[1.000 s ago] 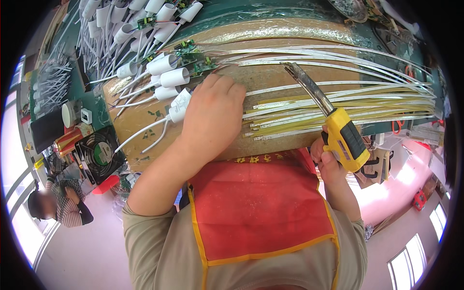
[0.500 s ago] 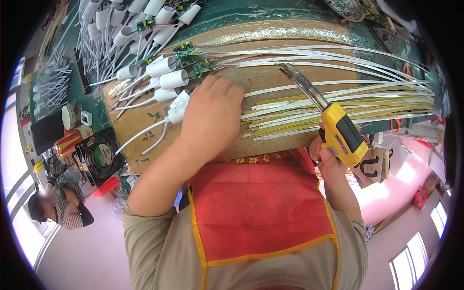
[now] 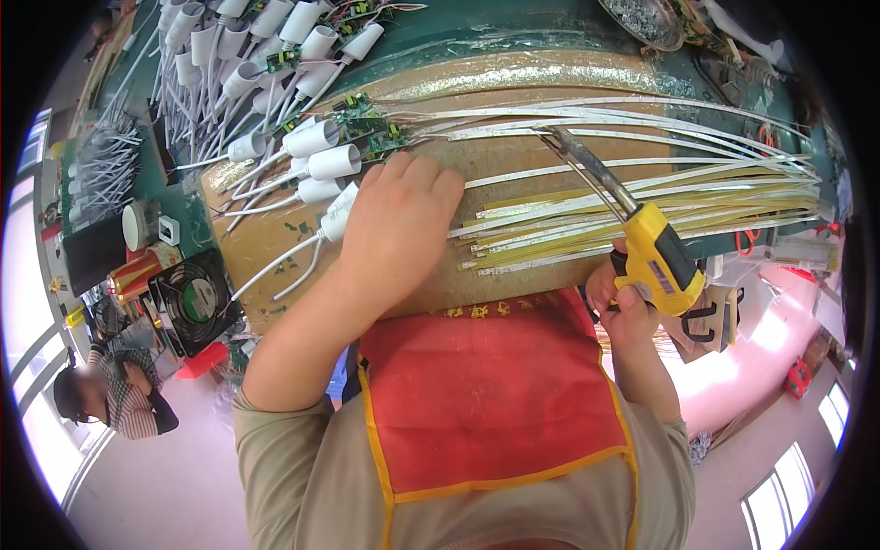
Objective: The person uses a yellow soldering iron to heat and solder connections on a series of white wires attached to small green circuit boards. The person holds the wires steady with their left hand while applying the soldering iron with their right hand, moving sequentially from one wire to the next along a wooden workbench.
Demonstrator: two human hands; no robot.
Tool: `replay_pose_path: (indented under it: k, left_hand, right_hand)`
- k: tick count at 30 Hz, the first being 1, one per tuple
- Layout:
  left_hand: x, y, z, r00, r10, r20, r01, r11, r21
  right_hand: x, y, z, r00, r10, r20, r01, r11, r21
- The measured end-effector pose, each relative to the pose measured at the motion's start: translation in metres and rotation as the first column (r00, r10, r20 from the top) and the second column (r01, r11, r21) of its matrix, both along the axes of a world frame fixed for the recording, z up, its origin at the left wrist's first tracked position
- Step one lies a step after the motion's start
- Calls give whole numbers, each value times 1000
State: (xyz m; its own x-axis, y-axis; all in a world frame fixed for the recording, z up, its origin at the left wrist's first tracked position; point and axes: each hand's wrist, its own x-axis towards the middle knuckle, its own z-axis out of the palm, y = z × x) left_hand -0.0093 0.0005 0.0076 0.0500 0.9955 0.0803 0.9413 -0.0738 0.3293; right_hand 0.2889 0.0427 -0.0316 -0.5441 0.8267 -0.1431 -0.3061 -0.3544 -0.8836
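Yellow soldering gun [image 3: 664, 258], gripped by right hand [image 3: 628, 310], could scorch white strips [image 3: 587, 114] beyond its fingers [image 3: 601, 286] if tip [image 3: 558, 137] drops hot; can't tell what left hand [image 3: 401, 225] holds.

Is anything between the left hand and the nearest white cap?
Nothing visible: the left hand overlaps the right edge of the white cap, and no other thing shows between them. Finger contact is hidden.

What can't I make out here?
In the head view:
Fingertips of the bare left hand, hidden behind its own back.
Part of the white tubular plastic socket, covered by that hand.
Part of the bare right hand, behind the yellow and black gun-shaped tool.
Round silvery metal dish, cut by the top edge.
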Motion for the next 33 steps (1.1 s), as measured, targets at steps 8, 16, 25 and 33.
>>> replay_pose_path:
  k: [8,16,25,33]
  left_hand:
    - [-22,34,19,987,-88,-134,115,971,211]
    - [-50,51,10,980,-149,-129,186,918,349]
    - [-128,20,39,936,334,-112,-349,923,-163]
    - [-148,13,37,971,228,-66,-237,943,-233]
  right_hand:
    - [-4,5,-3,996,-79,-40,80,997,16]
    - [-1,6,-8,996,-81,-33,81,996,23]
    - [-2,5,-8,997,-74,-31,75,997,17]
    - [-2,7,-8,998,-41,-48,42,999,8]
